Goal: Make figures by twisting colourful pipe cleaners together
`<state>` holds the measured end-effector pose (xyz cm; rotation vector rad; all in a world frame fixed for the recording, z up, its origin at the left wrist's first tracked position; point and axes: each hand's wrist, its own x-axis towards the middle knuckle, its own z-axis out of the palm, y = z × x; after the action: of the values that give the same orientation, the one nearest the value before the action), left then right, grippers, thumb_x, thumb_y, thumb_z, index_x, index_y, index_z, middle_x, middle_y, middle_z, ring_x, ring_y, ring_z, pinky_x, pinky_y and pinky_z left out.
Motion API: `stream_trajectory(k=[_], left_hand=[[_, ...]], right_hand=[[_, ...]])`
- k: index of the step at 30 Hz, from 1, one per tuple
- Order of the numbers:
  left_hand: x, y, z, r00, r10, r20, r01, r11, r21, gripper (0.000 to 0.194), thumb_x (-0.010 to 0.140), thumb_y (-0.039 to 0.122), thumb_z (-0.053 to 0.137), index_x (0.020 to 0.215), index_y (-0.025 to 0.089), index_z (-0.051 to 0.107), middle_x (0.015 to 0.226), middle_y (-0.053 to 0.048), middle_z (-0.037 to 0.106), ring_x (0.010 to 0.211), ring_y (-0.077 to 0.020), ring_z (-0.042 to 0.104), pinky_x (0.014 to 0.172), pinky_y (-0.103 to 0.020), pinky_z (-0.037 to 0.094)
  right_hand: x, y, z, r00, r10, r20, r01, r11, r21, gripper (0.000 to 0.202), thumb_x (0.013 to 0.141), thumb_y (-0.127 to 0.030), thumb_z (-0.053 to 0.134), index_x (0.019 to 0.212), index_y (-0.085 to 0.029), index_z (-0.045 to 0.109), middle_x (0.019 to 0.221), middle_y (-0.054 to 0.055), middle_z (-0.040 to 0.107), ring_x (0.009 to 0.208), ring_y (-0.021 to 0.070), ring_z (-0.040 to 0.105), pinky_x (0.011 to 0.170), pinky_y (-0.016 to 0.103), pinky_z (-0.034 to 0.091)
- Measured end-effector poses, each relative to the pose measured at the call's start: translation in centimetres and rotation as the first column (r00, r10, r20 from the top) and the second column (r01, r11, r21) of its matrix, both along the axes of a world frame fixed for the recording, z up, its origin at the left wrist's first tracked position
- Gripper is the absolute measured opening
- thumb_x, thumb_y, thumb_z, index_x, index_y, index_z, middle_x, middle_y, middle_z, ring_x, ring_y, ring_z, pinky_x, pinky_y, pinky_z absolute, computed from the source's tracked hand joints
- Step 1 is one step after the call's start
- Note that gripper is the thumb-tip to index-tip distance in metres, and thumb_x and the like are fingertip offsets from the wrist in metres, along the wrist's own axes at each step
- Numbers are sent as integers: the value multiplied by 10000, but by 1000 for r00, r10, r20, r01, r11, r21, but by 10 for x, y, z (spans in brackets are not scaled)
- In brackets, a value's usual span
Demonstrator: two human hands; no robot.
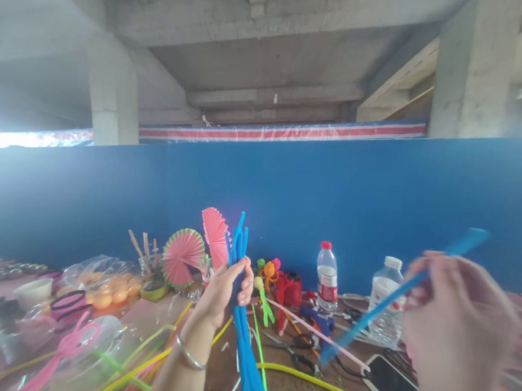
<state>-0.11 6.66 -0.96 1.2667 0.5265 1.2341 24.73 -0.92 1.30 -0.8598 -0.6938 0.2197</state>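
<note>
A bundle of blue fuzzy stems (247,360) hangs down from my left hand (233,285), whose fingers are wrapped round it, with several tips sticking up above the fist. On the right, my right hand (451,307) is raised and blurred by motion. It pinches a separate blue stem (375,311) that slants from upper right to lower left, its lower end over the table. The two hands are well apart. Behind my left hand stand a pink folded paper fan (215,231) and a round pink and green one (183,258).
Scissors (300,350), a phone (391,385) and yellow stems (320,383) lie on the table. Two water bottles, one red-capped (327,279) and one white-capped (385,306), stand at the back right. Orange balls (116,290) in plastic sit left. A blue partition (288,191) rises behind.
</note>
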Motion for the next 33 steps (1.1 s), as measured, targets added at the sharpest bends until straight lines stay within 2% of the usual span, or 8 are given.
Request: stream_trajectory(k=[3,7,13,17,23,29,31,33], left_hand=[[17,-11,2,998,1,58,2,999,-52,201,796,350,493,732,160,478,636,5,544,523,-85,527,499,-201,421],[38,-21,-1,998,-11,59,20,985,-171,197,770,343,541,869,174,521,626,12,578,463,-89,532,494,-224,446],[50,-29,-5,998,-53,-28,47,983,-178,348,752,352,567,1049,183,503,619,7,580,465,-110,549,468,-223,440],[48,-28,-5,978,-76,-192,52,991,-126,316,752,430,537,934,173,516,529,35,498,377,-69,449,363,-173,328],[47,-24,-8,947,-166,-274,153,986,-69,199,749,351,554,746,172,465,499,91,303,371,-21,245,359,-165,148],[46,-26,-11,856,-104,-506,144,989,41,129,765,310,506,742,183,501,503,70,334,409,-55,250,404,-210,170],[41,-25,-11,817,-91,-569,152,986,61,140,754,312,517,712,179,506,518,58,382,423,-61,284,418,-209,201],[34,-20,-11,779,-77,-622,163,983,82,145,739,315,538,704,175,531,545,37,447,444,-70,332,431,-209,236]], right_hand=[[-38,11,-8,902,418,105,-393,899,-194,256,662,-417,634,785,-192,635,525,-22,540,329,54,379,282,178,260],[-86,31,-22,719,666,200,-601,740,-302,270,685,-402,611,774,-150,651,481,-19,533,369,84,437,319,190,341],[-90,37,-26,827,483,286,-410,868,-282,194,685,-360,599,726,-176,647,608,15,620,531,149,557,469,250,463],[-82,36,-19,840,350,416,-245,927,-285,147,657,-328,617,651,-183,637,578,3,595,512,142,530,469,245,439],[-70,36,-20,890,370,268,-340,928,-151,275,738,-375,555,921,-180,616,693,18,616,633,154,555,544,250,439],[-64,38,-5,853,516,71,-516,856,-25,200,684,-351,631,698,-155,592,586,-15,535,483,89,456,435,207,365],[-48,34,-6,891,454,-21,-446,881,156,171,701,-335,621,718,-177,559,602,-29,505,494,80,454,440,196,362],[-18,21,-27,935,341,-99,-307,916,260,140,744,-336,576,809,-215,547,717,-15,532,596,100,514,499,214,403]])
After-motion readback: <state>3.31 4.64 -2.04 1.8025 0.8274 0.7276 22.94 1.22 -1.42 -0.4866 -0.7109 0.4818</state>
